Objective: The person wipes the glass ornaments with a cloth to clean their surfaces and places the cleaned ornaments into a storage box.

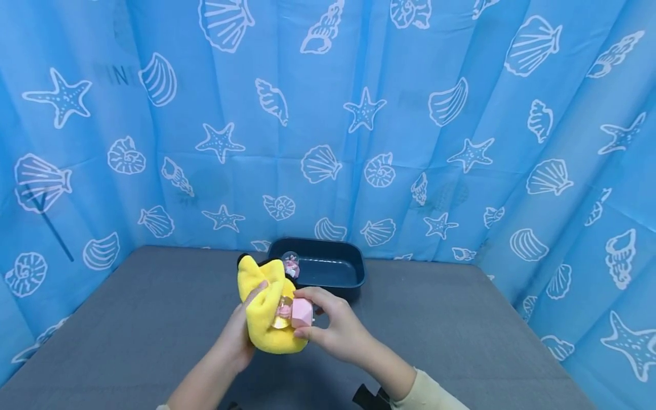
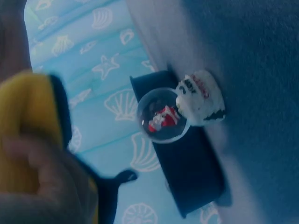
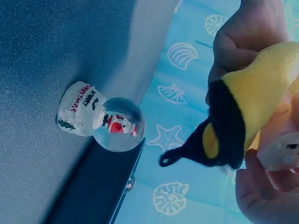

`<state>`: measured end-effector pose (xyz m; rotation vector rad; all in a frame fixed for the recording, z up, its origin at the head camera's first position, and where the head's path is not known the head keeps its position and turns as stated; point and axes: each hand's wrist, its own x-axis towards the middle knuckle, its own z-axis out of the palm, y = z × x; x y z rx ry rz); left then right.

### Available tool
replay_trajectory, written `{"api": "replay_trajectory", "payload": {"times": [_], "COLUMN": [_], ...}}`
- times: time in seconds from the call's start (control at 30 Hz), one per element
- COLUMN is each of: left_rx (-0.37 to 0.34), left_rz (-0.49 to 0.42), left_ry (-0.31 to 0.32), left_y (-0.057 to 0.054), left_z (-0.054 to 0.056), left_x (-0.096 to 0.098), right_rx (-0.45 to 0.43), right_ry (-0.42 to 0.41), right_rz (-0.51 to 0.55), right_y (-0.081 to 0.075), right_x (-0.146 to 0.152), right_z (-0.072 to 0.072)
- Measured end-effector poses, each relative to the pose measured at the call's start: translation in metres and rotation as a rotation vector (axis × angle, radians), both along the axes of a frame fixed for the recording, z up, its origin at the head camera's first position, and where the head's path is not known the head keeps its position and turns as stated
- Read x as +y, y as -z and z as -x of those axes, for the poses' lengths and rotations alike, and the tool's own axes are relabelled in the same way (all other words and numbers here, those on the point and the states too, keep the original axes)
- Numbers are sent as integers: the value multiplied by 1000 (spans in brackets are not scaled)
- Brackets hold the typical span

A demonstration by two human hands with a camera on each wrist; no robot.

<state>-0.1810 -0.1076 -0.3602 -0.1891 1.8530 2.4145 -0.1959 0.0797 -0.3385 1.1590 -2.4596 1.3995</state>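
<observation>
Two hands [image 1: 240, 336] [image 1: 340, 327], gripped yellow cloth [image 1: 266, 319], globe [image 1: 297, 313] (pink-based)

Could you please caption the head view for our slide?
Left hand holding yellow plush cloth, right hand pinching a pink-based clear globe, near a dark blue rectangular bin.

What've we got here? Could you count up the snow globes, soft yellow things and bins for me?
Snow globes: 3 (pink-based globe in the right hand, Santa globe on the table, small globe in the bin)
Soft yellow things: 1 (black-trimmed yellow pouch or hat, held in the left hand)
Bins: 1 (dark blue bin)
Total: 5
</observation>
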Motion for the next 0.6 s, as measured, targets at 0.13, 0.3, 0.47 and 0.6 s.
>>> {"api": "replay_trajectory", "payload": {"times": [0.13, 0.3, 0.47, 0.6], "left_rx": [16, 87, 152, 227], "left_rz": [68, 15, 8, 69], "left_ry": [160, 332, 442, 365], "left_y": [-4, -3, 1, 4], "left_z": [0, 3, 2, 1], "left_x": [-1, -7, -13, -4], "right_rx": [2, -107, -282, -342], "right_ry": [30, 70, 67, 6], "right_rz": [-33, -16, 73, 126], "right_y": [0, -1, -2, -2], "right_x": [2, 6, 9, 10], "right_z": [2, 6, 9, 8]}}
